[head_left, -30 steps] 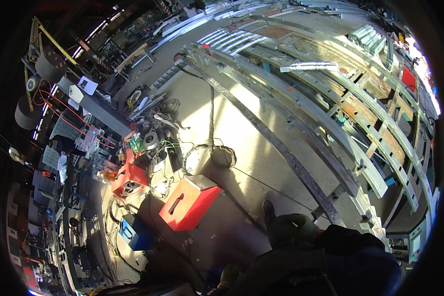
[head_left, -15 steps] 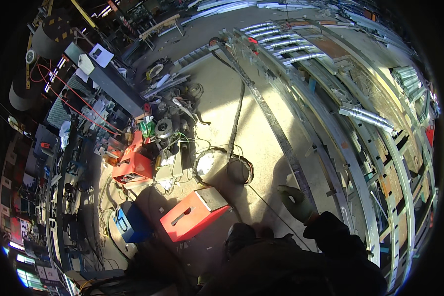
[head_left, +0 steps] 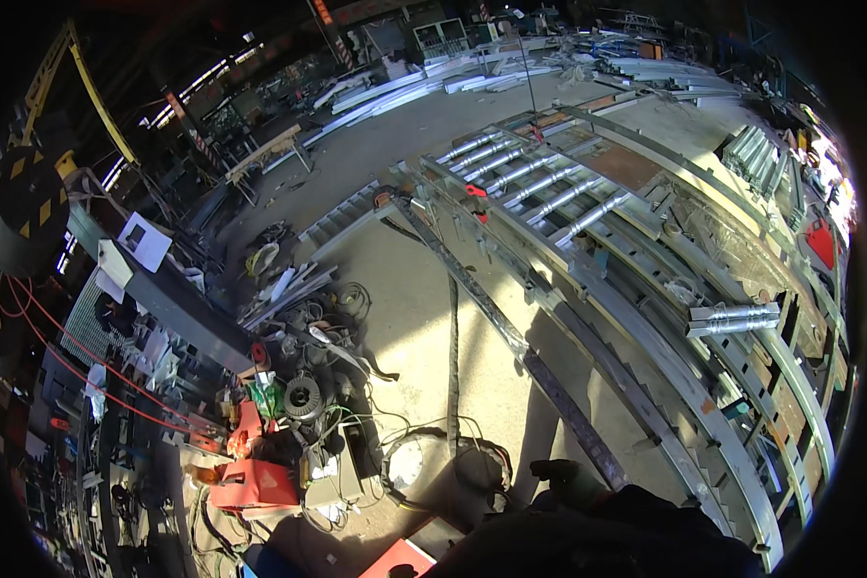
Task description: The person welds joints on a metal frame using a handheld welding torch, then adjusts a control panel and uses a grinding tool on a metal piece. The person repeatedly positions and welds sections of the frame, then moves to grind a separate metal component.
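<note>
My right hand (head_left: 570,480), in a work glove and deep in shadow, hangs before my dark sleeve (head_left: 645,511) at the lower right. Its fingers point left, loosely apart, and I see nothing held in them. Nearest to it is a long dark metal bar (head_left: 568,409) that slants across the floor. A small dark shape at the lower edge, over the red box (head_left: 398,559), may be my left hand; its fingers cannot be made out.
To the right, a long steel frame (head_left: 636,371) carries several shiny tubes (head_left: 549,183) and a short metal piece (head_left: 734,319). A coiled cable (head_left: 390,477) lies ahead on the floor. At left stand a red machine (head_left: 255,486), tangled leads and a grey post (head_left: 178,313).
My view has tipped up and shifted, so the red box and floor items sit lower. The blue box has nearly left the picture. My right hand is now lower and in shadow.
</note>
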### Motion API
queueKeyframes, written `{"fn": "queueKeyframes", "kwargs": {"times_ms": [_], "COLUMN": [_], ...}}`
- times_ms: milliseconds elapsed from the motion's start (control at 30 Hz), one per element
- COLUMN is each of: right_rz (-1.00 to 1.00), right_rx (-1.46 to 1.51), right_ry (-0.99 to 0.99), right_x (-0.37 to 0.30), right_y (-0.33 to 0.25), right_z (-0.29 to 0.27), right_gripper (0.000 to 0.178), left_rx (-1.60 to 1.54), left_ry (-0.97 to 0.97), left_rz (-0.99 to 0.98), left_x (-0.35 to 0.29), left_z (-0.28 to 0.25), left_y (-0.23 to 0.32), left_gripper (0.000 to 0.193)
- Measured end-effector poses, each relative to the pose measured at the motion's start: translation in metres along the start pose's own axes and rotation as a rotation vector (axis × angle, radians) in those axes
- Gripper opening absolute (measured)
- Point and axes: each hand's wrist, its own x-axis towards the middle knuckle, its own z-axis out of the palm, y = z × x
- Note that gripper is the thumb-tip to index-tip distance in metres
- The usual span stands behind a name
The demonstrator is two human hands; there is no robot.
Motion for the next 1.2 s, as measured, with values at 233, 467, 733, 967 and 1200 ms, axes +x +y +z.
{"fn": "queueKeyframes", "kwargs": {"times_ms": [233, 467, 733, 967, 1200], "right_rz": [0.031, 0.200, 0.131, 0.074, 0.058], "right_rx": [0.131, 0.176, 0.301, 0.344, 0.307], "right_ry": [0.327, 0.227, 0.219, 0.564, 1.088], "right_x": [0.161, 0.347, 0.563, 0.662, 0.686], "right_y": [-0.010, -0.003, -0.042, -0.038, 0.014], "right_z": [-0.011, -0.006, -0.045, -0.083, -0.100], "right_gripper": [0.034, 0.032, 0.039, 0.040, 0.041], "left_rx": [-0.451, 0.385, 0.190, 0.128, 0.434], "left_ry": [0.084, -0.089, 0.051, 0.102, 0.248], "left_rz": [0.131, 0.579, 0.318, 0.332, 1.192], "left_x": [0.141, 0.260, 0.402, 0.510, 0.680], "left_z": [-0.101, -0.092, -0.165, -0.199, -0.212], "left_y": [0.088, 0.238, 0.392, 0.489, 0.624], "left_gripper": [0.032, 0.014, 0.013, 0.012, 0.011]}}
